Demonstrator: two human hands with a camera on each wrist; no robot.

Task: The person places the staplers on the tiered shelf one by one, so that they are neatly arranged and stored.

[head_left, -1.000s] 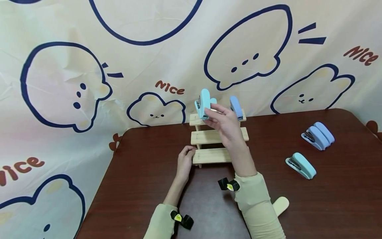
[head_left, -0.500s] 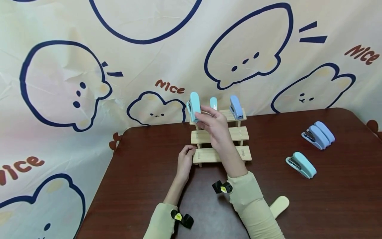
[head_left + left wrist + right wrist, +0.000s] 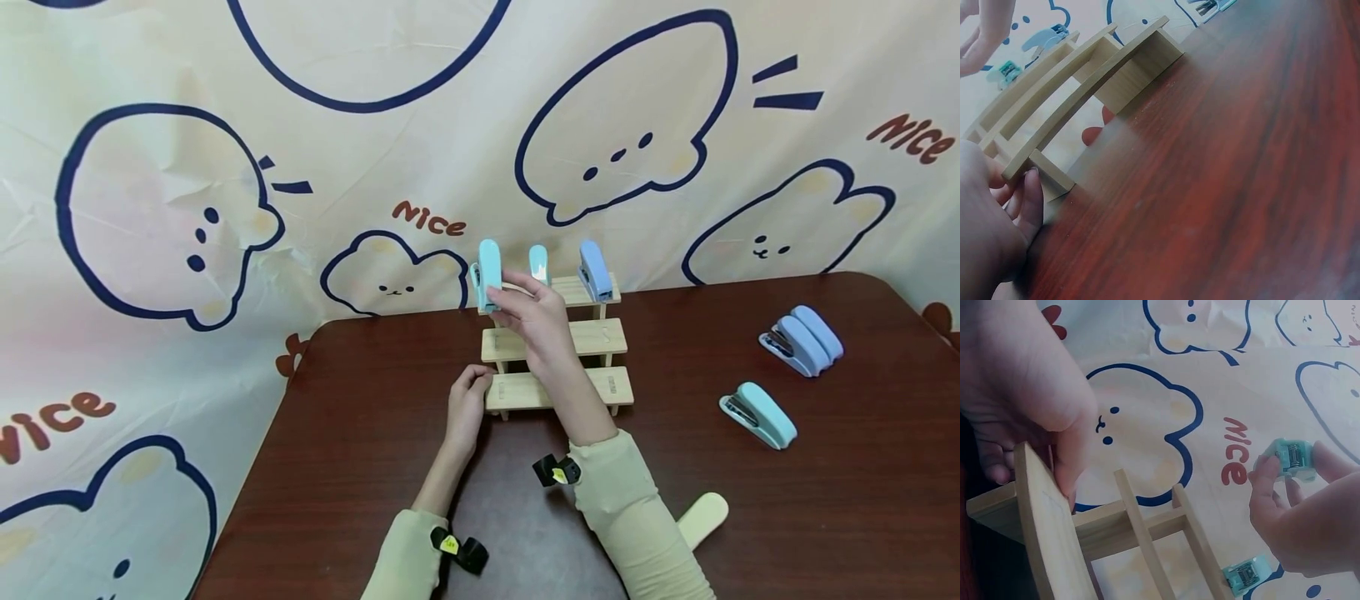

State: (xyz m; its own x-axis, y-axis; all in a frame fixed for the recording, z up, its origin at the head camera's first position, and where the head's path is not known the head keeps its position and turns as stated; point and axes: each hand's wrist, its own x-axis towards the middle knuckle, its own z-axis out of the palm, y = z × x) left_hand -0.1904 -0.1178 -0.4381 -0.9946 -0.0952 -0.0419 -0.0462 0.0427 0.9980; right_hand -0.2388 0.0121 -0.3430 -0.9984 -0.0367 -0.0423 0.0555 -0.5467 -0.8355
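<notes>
A three-step wooden rack (image 3: 558, 390) stands on the table. My left hand (image 3: 467, 408) grips the left end of its lowest board; in the left wrist view, thumb and fingers pinch the board's corner. At the top step's left end, my right hand (image 3: 536, 325) pinches a turquoise stapler (image 3: 491, 265) upright between thumb and fingers. In the right wrist view the metal end of that stapler (image 3: 1294, 456) faces the camera, apart from the rack's boards. On the top step stand another turquoise stapler (image 3: 538, 262), in the middle, and a blue stapler (image 3: 596, 272) at the right.
To the right on the brown table (image 3: 847, 467) lie two blue staplers (image 3: 802, 340) side by side and a mint stapler (image 3: 759, 415). A pale rounded stick (image 3: 703, 518) lies partly under the right sleeve. A printed cloth (image 3: 360, 167) hangs behind the table.
My right hand has carried the turquoise stapler leftward from before the middle of the top step to its left end, then slightly lower. The left hand keeps its grip on the rack.
</notes>
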